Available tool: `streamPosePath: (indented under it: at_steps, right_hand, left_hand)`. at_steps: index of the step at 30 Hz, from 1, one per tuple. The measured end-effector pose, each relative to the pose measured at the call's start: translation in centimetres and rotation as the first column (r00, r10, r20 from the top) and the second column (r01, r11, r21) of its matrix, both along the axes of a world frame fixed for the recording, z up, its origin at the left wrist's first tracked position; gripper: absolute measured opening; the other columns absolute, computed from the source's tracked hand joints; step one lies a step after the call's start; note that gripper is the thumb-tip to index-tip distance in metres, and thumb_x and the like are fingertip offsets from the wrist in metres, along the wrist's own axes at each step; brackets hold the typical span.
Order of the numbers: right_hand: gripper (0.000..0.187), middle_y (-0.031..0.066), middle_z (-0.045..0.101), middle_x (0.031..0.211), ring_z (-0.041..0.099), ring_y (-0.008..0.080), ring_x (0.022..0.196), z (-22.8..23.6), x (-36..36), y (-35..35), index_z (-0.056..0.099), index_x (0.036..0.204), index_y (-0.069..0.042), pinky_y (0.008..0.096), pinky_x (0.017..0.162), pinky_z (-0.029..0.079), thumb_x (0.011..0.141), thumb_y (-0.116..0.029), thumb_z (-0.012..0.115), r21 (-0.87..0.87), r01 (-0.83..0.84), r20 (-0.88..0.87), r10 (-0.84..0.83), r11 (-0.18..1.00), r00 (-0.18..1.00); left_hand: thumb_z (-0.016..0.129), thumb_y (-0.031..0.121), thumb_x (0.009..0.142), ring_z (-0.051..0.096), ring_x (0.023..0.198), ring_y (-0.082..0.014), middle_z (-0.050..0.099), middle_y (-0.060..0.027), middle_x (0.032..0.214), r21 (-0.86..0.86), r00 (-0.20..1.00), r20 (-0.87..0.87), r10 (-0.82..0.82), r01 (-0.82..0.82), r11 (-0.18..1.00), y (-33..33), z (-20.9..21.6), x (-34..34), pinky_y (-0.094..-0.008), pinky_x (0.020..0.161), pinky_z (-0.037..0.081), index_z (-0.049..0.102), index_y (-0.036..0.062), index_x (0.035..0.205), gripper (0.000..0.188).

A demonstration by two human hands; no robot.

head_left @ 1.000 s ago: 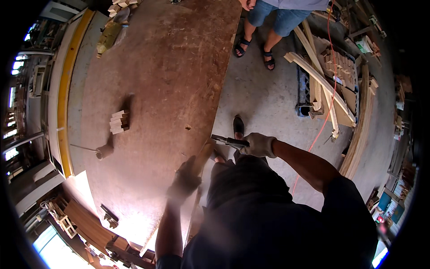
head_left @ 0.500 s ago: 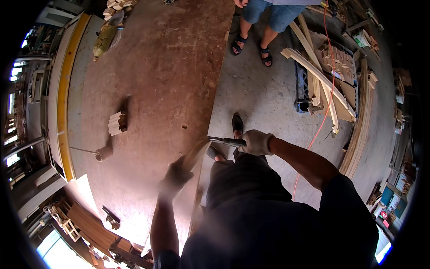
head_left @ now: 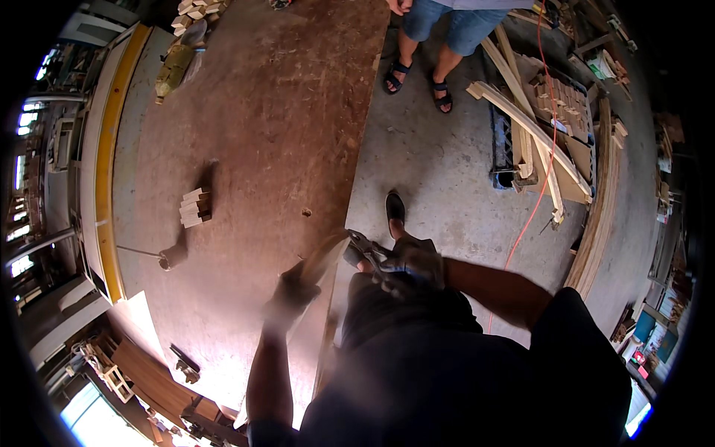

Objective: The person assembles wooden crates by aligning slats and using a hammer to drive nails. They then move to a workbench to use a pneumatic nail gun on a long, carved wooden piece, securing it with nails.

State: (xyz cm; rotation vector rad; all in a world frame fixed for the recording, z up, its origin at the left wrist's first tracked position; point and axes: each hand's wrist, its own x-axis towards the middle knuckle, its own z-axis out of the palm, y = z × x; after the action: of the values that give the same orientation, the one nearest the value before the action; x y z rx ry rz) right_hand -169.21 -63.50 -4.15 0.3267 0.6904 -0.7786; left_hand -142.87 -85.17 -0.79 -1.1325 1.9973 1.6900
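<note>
My left hand (head_left: 292, 294), gloved and closed, grips a pale strip of wood (head_left: 325, 255) over the near right edge of the brown worktable (head_left: 253, 134). A haze or smear blurs that hand and part of the strip. In my gloved right hand (head_left: 417, 262) is a pair of pliers (head_left: 364, 246), its handles spread apart within the fingers. The jaws are at the far end of the strip; whether they touch it I cannot tell.
A small stack of wood blocks (head_left: 195, 207) and a cup-like container (head_left: 170, 259) with a thin rod stand on the worktable. Another person's sandalled feet (head_left: 397, 76) are ahead. To the right lie a crate (head_left: 503, 145), long boards (head_left: 530, 123) and an orange cord (head_left: 535, 205).
My right hand has turned and drawn slightly down and left, and the pliers have tilted, their handles now spreading apart. My left hand keeps its hold on the wood strip.
</note>
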Motion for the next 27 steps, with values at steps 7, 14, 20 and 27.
streamPosePath:
  at_steps: [7,14,20,27]
  right_hand:
    - [0.045,0.0149,0.073,0.111,0.073,0.0293,0.094,-1.2,3.2,0.8,0.061,0.134,-0.001,0.0416,0.083,0.058,0.107,-0.037,0.061,-0.004,-0.226,-0.594,0.179,0.974,0.784]
    - [0.043,0.0264,0.073,0.114,0.069,0.0435,0.113,-0.2,-0.3,-0.8,0.063,0.135,-0.009,0.0493,0.097,0.054,0.099,-0.031,0.068,0.189,-0.624,-0.949,0.304,0.758,0.082]
    - [0.047,0.027,0.074,0.111,0.07,0.0441,0.11,2.1,-1.0,-1.7,0.063,0.135,-0.004,0.049,0.097,0.054,0.098,-0.033,0.068,0.208,-0.71,-0.954,0.3,0.672,0.004]
    - [0.045,0.0219,0.074,0.098,0.074,0.0323,0.088,4.3,-2.0,-2.7,0.064,0.127,0.003,0.0421,0.084,0.057,0.1,-0.033,0.069,0.162,-0.705,-0.921,0.362,0.69,0.142]
  left_hand:
    - [0.076,0.004,0.076,0.06,0.094,-0.011,0.072,-0.0051,0.102,-0.001,0.998,0.057,0.026,-0.026,1.0,0.5,0.0,0.2,-0.0306,0.082,0.054,0.064,-0.0019,0.136,0.061]
    - [0.075,0.006,0.078,0.06,0.089,-0.0119,0.072,-0.0065,0.099,-0.037,1.0,-0.001,0.006,-0.006,0.999,0.7,-0.5,0.6,-0.0317,0.079,0.054,0.063,-0.0025,0.135,0.059]
    - [0.066,0.004,0.082,0.069,0.084,-0.022,0.072,-0.0175,0.094,-0.108,0.999,-0.011,-0.053,0.052,0.993,0.8,0.3,0.1,-0.0387,0.073,0.053,0.063,-0.0006,0.133,0.051]
    - [0.066,0.002,0.081,0.074,0.097,-0.029,0.074,-0.0222,0.105,-0.117,0.998,0.006,-0.069,0.07,0.991,0.8,1.0,-0.5,-0.0411,0.081,0.055,0.063,0.0013,0.137,0.056]
